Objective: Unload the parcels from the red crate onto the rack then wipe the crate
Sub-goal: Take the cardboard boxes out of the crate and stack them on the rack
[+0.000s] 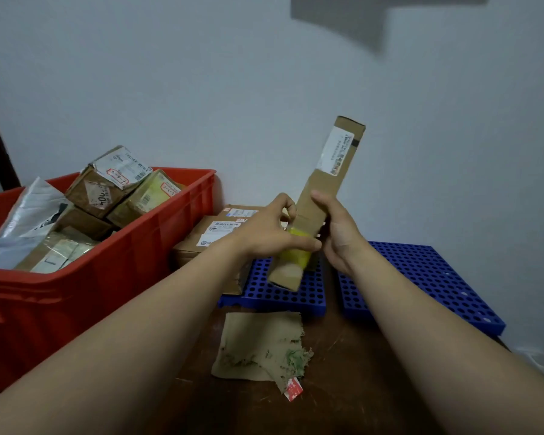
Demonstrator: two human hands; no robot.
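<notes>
The only view is a wide-angle camera worn on the person's head. It looks forward and down along both forearms onto the dark brown wooden table (358,390) and faces the pale grey wall (201,73) filling the upper frame. The left hand (264,235) and right hand (338,238) appear close, at frame centre.

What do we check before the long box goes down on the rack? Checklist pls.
1. Hold on long box: left hand and right hand both grip it - ok.
2. Free space on rack: bare panel to the right - ok.
3. Box's lower end touching rack: cannot tell.
4. Empty crate: parcels inside - not ok.
5. Wiping cloth ready: lies on the table in front of rack - ok.
</notes>
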